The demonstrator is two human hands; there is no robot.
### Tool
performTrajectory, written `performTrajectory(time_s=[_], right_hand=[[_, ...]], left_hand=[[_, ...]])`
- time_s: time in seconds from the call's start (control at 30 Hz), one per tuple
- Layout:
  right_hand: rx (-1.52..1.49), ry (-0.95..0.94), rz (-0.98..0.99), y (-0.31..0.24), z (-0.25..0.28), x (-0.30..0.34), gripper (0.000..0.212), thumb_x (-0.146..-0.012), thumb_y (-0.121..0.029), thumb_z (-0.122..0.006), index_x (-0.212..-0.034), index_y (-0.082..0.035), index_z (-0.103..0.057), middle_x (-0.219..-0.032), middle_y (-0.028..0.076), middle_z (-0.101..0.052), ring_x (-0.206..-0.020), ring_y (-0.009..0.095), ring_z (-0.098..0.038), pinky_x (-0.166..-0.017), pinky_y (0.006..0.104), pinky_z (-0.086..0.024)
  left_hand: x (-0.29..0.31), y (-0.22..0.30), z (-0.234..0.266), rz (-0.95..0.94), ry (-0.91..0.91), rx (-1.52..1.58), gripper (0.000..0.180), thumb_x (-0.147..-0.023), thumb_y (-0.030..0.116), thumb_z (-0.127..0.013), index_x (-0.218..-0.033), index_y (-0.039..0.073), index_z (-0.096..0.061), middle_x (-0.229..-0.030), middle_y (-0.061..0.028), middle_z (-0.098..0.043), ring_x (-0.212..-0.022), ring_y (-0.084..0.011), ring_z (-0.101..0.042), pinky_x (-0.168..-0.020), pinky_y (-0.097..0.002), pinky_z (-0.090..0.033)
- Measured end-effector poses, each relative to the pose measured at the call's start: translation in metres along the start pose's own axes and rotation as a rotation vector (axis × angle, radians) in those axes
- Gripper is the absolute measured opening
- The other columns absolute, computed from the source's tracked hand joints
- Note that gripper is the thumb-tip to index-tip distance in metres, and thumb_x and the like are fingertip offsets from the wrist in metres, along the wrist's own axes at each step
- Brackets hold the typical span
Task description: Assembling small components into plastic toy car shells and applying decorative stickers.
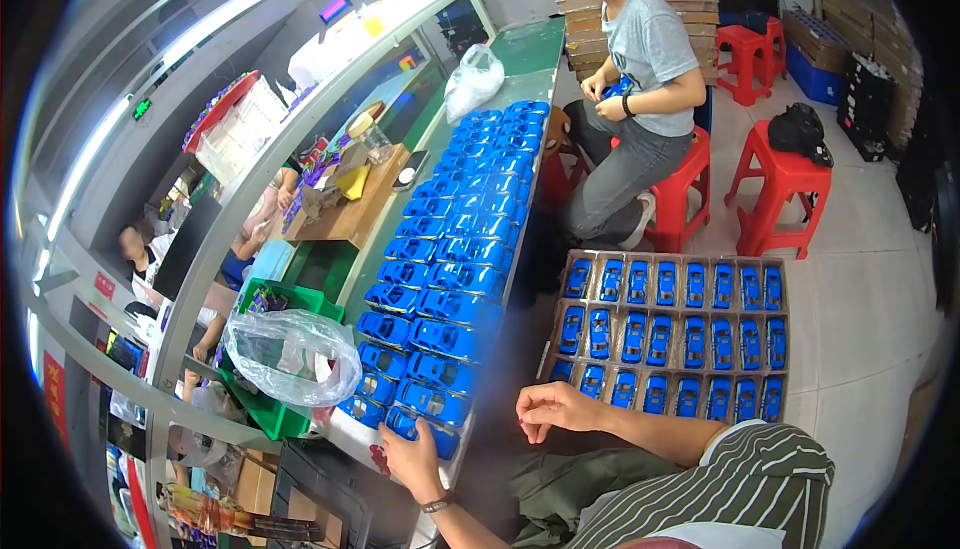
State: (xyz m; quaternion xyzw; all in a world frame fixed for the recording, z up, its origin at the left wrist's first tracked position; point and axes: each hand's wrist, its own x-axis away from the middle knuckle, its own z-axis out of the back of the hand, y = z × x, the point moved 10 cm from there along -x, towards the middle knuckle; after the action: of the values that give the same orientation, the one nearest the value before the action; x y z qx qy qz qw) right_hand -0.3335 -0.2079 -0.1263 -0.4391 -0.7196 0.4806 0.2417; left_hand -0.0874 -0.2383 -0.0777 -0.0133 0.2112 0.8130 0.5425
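Observation:
Rows of blue toy car bodies (440, 339) stand close together along the green-topped table. At the near end of the rows my left hand (412, 461) has its thumb and fingers apart, at the nearest blue car body (425, 431); whether it touches cannot be told. Beside those fingertips lie small dark red pieces (378, 457). My right hand (556, 413) hovers right of the table edge, with its fingers curled together. A tiny reddish spot shows at its fingertips, too small to name.
An open carton (663, 339) of blue cars in compartments is on the floor at right. A clear plastic bag (295, 357) lies over a green crate (265, 404). A seated person (645, 79) holds a blue car. Red stools (785, 189) stand beyond.

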Motion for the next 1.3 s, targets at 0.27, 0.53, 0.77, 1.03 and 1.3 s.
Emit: performTrajectory(time_s=[0.27,0.53,0.77,1.03,1.3], right_hand=[[-0.067,0.003,0.005,-0.001,0.015,0.002,0.01,-0.091,-0.012,-0.051,-0.09,-0.002,-0.054,-0.079,0.007,-0.058,-0.072,0.015,-0.062,-0.064,0.0293,-0.055],[0.017,-0.121,-0.026,-0.009,-0.006,-0.014,0.011,-0.089,-0.013,-0.056,-0.092,-0.002,-0.055,-0.079,0.006,-0.06,-0.071,0.016,-0.064,-0.062,0.0291,-0.054],[0.151,-0.135,0.101,-0.035,-0.043,-0.022,0.007,-0.084,-0.006,-0.054,-0.086,0.0,-0.054,-0.076,0.01,-0.06,-0.068,0.015,-0.061,-0.061,0.0255,-0.051],[0.388,-0.488,0.271,-0.068,-0.178,-0.03,0.01,-0.076,-0.009,-0.057,-0.078,0.0,-0.055,-0.081,0.01,-0.057,-0.076,0.018,-0.054,-0.07,0.0286,-0.042],[0.579,-0.896,0.028,-0.029,-0.245,-0.032,0.015,-0.081,-0.014,-0.062,-0.082,0.0,-0.057,-0.075,0.005,-0.059,-0.069,0.013,-0.055,-0.065,0.0262,-0.044]], left_hand=[[-0.008,-0.06,-0.019,0.155,-0.085,0.736,0.049,-0.087,0.021,-0.04,-0.128,-0.007,-0.039,-0.101,-0.02,-0.059,-0.08,-0.0277,-0.062,-0.067,-0.0367,-0.051],[0.051,-0.024,0.012,0.302,-0.323,2.022,0.047,-0.08,0.015,-0.049,-0.125,0.003,-0.045,-0.107,-0.0138,-0.057,-0.093,-0.0299,-0.059,-0.075,-0.0517,-0.051],[0.095,0.033,0.027,0.179,-0.622,2.419,0.056,-0.083,0.04,-0.057,-0.128,0.011,-0.041,-0.119,-0.0154,-0.051,-0.099,-0.0348,-0.055,-0.084,-0.0472,-0.049],[0.126,-0.045,0.097,-0.328,0.008,1.292,0.07,-0.057,0.026,-0.082,-0.117,0.004,-0.054,-0.115,-0.0123,-0.049,-0.109,-0.0277,-0.047,-0.095,-0.0371,-0.036],[0.151,-0.072,0.096,-0.442,-0.254,1.327,0.06,-0.063,0.023,-0.076,-0.117,0.004,-0.057,-0.117,-0.0137,-0.051,-0.114,-0.0275,-0.046,-0.097,-0.038,-0.035]])
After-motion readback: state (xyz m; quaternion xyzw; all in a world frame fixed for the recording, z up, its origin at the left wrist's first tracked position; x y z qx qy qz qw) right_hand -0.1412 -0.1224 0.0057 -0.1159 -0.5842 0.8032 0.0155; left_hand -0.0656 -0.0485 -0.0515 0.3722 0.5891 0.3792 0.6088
